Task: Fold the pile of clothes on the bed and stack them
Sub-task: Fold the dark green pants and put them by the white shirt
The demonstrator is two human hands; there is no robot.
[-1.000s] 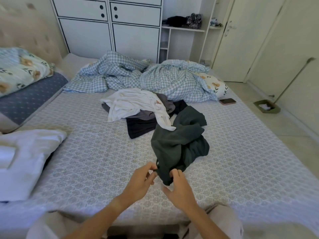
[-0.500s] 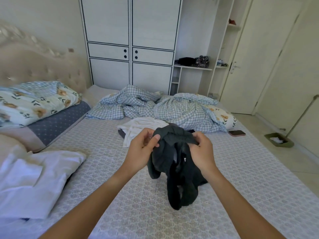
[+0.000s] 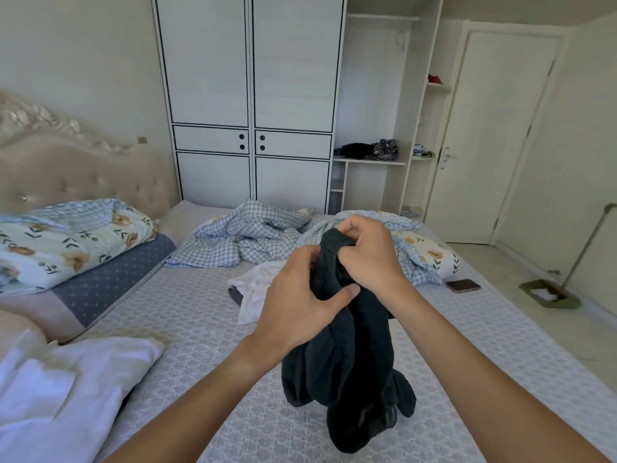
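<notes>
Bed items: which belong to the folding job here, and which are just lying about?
Job: dark green garment, gripped by left hand and right hand; white garment on the waiting pile.

Lying about: phone, checked duvet, floral pillow, dustpan.
</notes>
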